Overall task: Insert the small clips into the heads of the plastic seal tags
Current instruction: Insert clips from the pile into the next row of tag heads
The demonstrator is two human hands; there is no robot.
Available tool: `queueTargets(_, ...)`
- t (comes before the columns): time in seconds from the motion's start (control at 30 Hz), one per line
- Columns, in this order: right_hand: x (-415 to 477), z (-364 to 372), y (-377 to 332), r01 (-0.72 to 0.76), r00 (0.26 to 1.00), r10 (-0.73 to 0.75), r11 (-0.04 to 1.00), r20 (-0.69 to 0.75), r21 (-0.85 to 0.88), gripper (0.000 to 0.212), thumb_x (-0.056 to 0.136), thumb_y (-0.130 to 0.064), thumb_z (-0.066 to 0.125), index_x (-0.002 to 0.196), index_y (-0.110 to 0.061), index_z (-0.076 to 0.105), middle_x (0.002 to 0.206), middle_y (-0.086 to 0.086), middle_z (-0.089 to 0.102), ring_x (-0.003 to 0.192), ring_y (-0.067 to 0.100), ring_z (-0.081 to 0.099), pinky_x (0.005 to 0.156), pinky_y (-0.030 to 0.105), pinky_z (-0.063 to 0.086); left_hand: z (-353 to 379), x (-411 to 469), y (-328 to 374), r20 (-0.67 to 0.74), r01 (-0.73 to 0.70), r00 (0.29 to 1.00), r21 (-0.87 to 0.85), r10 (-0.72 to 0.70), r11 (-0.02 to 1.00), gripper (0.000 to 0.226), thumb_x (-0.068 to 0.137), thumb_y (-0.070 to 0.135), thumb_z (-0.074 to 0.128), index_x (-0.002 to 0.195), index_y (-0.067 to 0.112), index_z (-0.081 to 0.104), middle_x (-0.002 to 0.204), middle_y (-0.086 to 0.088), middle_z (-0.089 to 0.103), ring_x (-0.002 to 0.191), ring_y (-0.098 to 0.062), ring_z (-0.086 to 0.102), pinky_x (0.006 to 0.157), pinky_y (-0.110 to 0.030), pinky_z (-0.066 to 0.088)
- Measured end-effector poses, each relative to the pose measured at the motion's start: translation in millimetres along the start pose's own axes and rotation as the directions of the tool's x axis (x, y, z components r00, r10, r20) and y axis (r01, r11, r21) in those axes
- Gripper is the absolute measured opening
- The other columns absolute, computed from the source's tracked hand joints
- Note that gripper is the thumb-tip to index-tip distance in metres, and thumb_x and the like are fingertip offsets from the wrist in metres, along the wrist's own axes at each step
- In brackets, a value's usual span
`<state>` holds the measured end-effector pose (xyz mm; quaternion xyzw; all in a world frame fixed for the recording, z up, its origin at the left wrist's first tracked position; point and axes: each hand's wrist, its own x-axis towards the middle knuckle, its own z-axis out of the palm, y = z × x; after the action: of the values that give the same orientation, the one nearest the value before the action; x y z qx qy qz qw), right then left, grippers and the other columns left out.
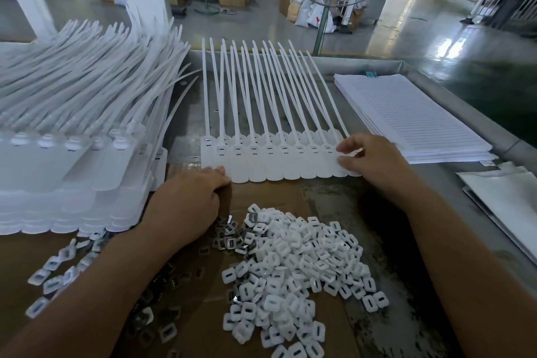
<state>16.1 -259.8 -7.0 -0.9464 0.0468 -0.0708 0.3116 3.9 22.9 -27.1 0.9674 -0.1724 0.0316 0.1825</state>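
A joined row of white plastic seal tags lies across the middle of the table, heads toward me, tails fanning away. My left hand rests on the cardboard with its fingertips touching the row's near left corner. At the row's right end my right hand pinches the last tag's flat end between thumb and fingers. A heap of small white clips lies on the cardboard between my forearms. Small metal inserts lie just left of that heap.
A tall stack of white seal tags fills the left side. More loose clips lie at the near left. A pile of lined paper sheets sits at the right, with white bags nearer. The metal table rim runs along the right.
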Motion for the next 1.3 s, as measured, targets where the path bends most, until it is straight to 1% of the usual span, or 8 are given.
queueTargets(0.13, -22, -11, -25, 0.145, 0.901, -0.142, 0.989, 0.410, 0.023, 0.007, 0.080, -0.022, 0.069, 0.080, -0.028, 0.066, 0.074, -0.017, 0.065, 0.072, -0.004, 0.060, 0.061, 0.008, 0.040, 0, 0, -1, 0.002, -0.004, 1.000, 0.002, 0.004, 1.000, 0.045, 0.090, 0.010, 0.040, 0.131, 0.027, 0.048, 0.142, 0.014, 0.037, 0.131, -0.008, 0.035, 0.107, -0.028, 0.027)
queueTargets(0.23, -27, -6, -38, 0.211, 0.787, -0.160, 0.977, 0.596, -0.017, 0.012, 0.077, -0.021, 0.072, 0.078, -0.031, 0.065, 0.075, -0.018, 0.065, 0.070, -0.008, 0.057, 0.070, 0.010, 0.044, 0, 1, -2, 0.003, -0.007, 1.000, 0.007, 0.007, 1.000, 0.045, 0.090, 0.010, 0.041, 0.131, 0.027, 0.048, 0.142, 0.013, 0.038, 0.131, -0.008, 0.035, 0.107, -0.028, 0.027)
queueTargets(0.77, -31, 2, -40, 0.194, 0.759, -0.144, 0.981, 0.635, -0.010, 0.017, 0.076, -0.017, 0.073, 0.072, -0.028, 0.060, 0.066, -0.019, 0.060, 0.060, -0.009, 0.052, 0.061, 0.013, 0.041, 2, 3, -2, 0.014, -0.016, 1.000, 0.008, 0.016, 1.000, 0.047, 0.090, 0.008, 0.039, 0.132, 0.026, 0.046, 0.143, 0.013, 0.036, 0.132, -0.007, 0.033, 0.107, -0.024, 0.024)
queueTargets(0.9, -28, -6, -36, 0.126, 0.799, -0.148, 0.989, 0.582, 0.079, 0.015, 0.078, -0.010, 0.070, 0.077, -0.021, 0.061, 0.077, -0.003, 0.066, 0.069, 0.003, 0.059, 0.074, 0.022, 0.049, 2, 2, -1, 0.011, -0.017, 1.000, 0.011, 0.017, 1.000, 0.046, 0.090, 0.008, 0.039, 0.133, 0.026, 0.046, 0.143, 0.013, 0.035, 0.132, -0.007, 0.033, 0.107, -0.024, 0.024)
queueTargets(0.97, -26, -12, -31, 0.114, 0.845, -0.174, 0.982, 0.505, 0.147, 0.014, 0.079, -0.005, 0.069, 0.078, -0.018, 0.063, 0.078, -0.001, 0.067, 0.069, 0.004, 0.059, 0.070, 0.015, 0.048, 2, 3, -1, 0.014, -0.018, 1.000, 0.012, 0.017, 1.000, 0.046, 0.090, 0.008, 0.039, 0.133, 0.026, 0.046, 0.143, 0.013, 0.035, 0.132, -0.007, 0.033, 0.107, -0.024, 0.025)
queueTargets(1.03, -23, -16, -22, 0.096, 0.919, -0.157, 0.979, 0.360, 0.182, 0.017, 0.079, -0.003, 0.067, 0.077, -0.020, 0.064, 0.074, -0.004, 0.067, 0.066, 0.001, 0.059, 0.065, 0.010, 0.046, 2, 3, -1, 0.018, -0.018, 1.000, 0.010, 0.017, 1.000, 0.046, 0.090, 0.008, 0.039, 0.132, 0.025, 0.046, 0.144, 0.013, 0.035, 0.132, -0.007, 0.033, 0.107, -0.025, 0.025)
queueTargets(1.13, -12, -17, -5, 0.019, 0.996, -0.038, 0.975, 0.082, 0.222, 0.021, 0.081, -0.003, 0.065, 0.074, -0.022, 0.063, 0.070, -0.007, 0.063, 0.065, 0.004, 0.057, 0.062, 0.018, 0.042, 2, 3, -1, 0.023, -0.012, 1.000, 0.008, 0.012, 1.000, 0.046, 0.090, 0.008, 0.038, 0.133, 0.025, 0.046, 0.144, 0.013, 0.035, 0.132, -0.007, 0.033, 0.107, -0.024, 0.024)
queueTargets(1.3, 8, -14, 17, -0.119, 0.955, 0.181, 0.959, -0.234, 0.258, 0.018, 0.084, -0.008, 0.062, 0.074, -0.023, 0.062, 0.074, -0.008, 0.061, 0.065, 0.003, 0.050, 0.059, 0.020, 0.038, 1, 2, 0, 0.022, 0.001, 1.000, 0.007, -0.001, 1.000, 0.047, 0.090, 0.008, 0.038, 0.133, 0.026, 0.045, 0.144, 0.014, 0.035, 0.132, -0.008, 0.032, 0.107, -0.024, 0.024)
